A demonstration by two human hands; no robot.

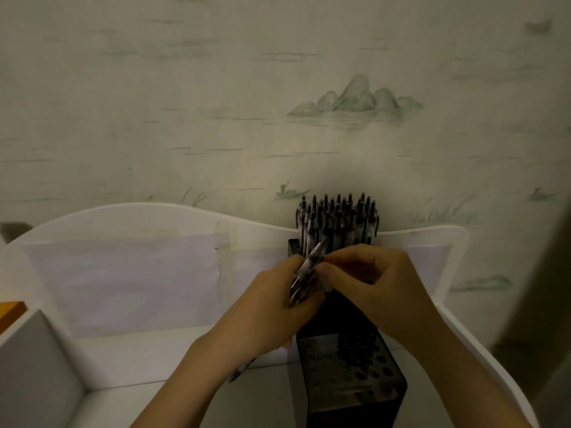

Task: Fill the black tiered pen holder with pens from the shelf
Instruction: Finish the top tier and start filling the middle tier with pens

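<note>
**Pen holder, back tier full; bundle in hand**

- Black tiered pen holder (349,366): on white shelf (173,356), right side, against back panel. Rear tier packed w/ upright pens (336,220); front tier holes bare.
- Your left hand (278,307): fingers curled round a bundle of pens (306,273), tips angled up-right.
- Your right hand (370,279): thumb & forefinger pinch one pen of the bundle.
- Loose pen (242,370): on shelf, under left wrist.

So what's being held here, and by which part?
The left hand grips a bundle of pens around mid-barrel. The right hand pinches one pen's upper part with its fingertips.
</note>
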